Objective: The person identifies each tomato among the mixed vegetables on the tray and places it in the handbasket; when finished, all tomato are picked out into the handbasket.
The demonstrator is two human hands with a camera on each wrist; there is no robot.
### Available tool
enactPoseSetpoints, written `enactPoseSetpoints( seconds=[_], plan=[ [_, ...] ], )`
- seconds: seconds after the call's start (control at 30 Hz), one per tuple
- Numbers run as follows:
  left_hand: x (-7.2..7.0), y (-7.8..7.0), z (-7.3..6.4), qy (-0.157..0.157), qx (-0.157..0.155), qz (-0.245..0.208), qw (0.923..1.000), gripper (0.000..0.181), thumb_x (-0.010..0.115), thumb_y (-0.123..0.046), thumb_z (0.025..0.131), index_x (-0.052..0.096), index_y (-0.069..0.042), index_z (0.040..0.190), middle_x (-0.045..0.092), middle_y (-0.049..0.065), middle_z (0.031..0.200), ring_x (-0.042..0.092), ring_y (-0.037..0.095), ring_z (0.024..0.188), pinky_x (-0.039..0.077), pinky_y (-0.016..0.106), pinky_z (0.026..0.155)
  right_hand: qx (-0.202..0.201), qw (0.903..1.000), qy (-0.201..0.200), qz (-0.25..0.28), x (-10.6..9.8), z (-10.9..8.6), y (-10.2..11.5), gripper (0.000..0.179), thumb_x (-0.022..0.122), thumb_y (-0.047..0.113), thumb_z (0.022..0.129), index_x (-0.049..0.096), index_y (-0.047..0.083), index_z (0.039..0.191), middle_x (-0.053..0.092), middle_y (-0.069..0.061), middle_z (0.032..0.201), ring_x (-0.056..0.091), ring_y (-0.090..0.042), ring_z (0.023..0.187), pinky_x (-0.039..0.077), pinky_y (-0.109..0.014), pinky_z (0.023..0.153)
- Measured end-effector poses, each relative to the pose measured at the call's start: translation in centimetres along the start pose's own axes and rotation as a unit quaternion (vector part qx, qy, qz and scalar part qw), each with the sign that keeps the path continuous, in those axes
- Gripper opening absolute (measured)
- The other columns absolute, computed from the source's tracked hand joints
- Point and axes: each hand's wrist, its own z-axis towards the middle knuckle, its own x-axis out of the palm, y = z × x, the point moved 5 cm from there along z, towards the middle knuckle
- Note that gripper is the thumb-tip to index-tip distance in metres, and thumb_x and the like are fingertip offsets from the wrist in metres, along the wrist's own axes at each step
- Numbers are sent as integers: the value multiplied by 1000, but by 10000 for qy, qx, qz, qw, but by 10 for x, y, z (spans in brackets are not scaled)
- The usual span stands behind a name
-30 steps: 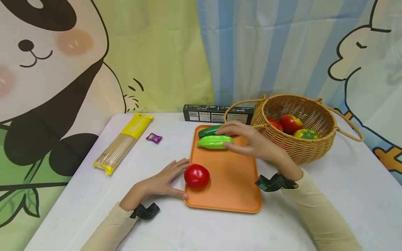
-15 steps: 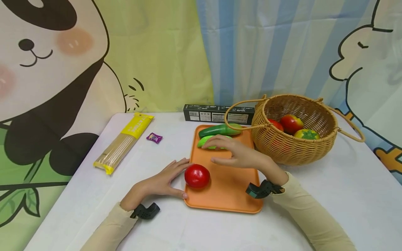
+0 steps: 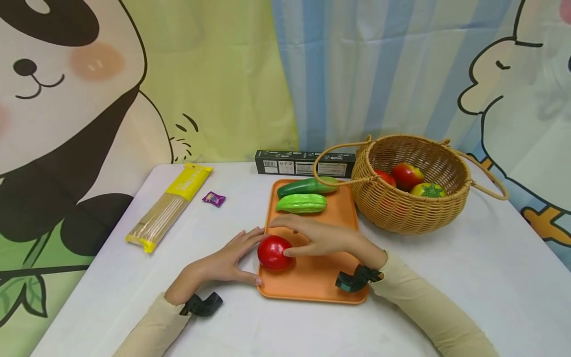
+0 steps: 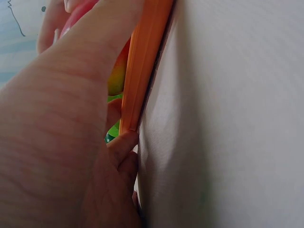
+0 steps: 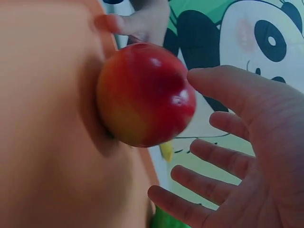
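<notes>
A shiny red, partly yellow round fruit lies near the left edge of the orange tray. My right hand reaches over the tray, fingers spread around the fruit's far side. In the right wrist view the thumb of the right hand is right at the fruit, its other fingers apart from it. My left hand rests at the tray's left rim, fingers extended and thumb at the edge. At the tray's far end lie a light green ridged vegetable and a dark green cucumber-like one.
Right of the tray stands a wicker basket holding several fruits, its handle overhanging the tray's far corner. A long black box sits behind. To the left are a yellow noodle packet and a purple wrapped candy.
My right hand has moved from the green vegetables toward the near left, to the red fruit. The left hand stays at the tray's rim. The head view has shifted slightly.
</notes>
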Motion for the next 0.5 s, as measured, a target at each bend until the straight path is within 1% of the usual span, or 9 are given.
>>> enactPoseSetpoints(
  seconds=[0.1,0.23,0.3,0.37,0.5],
  plan=[
    [0,1,-1,8,-57,21,10000,97,78,-52,76,29,-19,154,21,6,161,8,34,149,3,59,118,-57,9999,120,-12,6,3,-2,61,66,28,95,40,10,147,39,-4,150,32,-20,141,32,-41,115],
    [0,3,-1,50,-214,-1,9998,100,78,-53,76,28,-18,154,18,3,162,5,31,150,2,57,119,-96,9994,331,2,15,5,-3,60,64,33,95,41,20,149,34,-5,153,35,-21,138,39,-37,110],
    [0,2,-1,38,-171,35,9998,101,78,-54,76,27,-16,155,19,4,162,6,31,150,3,58,119,-100,9991,412,41,19,6,-4,58,64,34,95,42,23,148,33,-5,153,36,-21,137,40,-35,109],
    [0,2,-1,29,-113,53,9999,100,78,-53,76,28,-16,154,20,4,162,7,31,150,3,57,119,-56,9991,400,134,20,6,-5,58,64,33,95,42,21,147,35,-5,152,37,-20,136,41,-33,108],
    [0,0,-1,-37,-4,45,10000,98,78,-53,76,30,-16,153,22,8,161,9,33,149,3,58,119,55,9991,224,364,20,6,-7,57,68,28,93,44,17,143,42,-1,146,42,-16,132,41,-32,108]
  ],
)
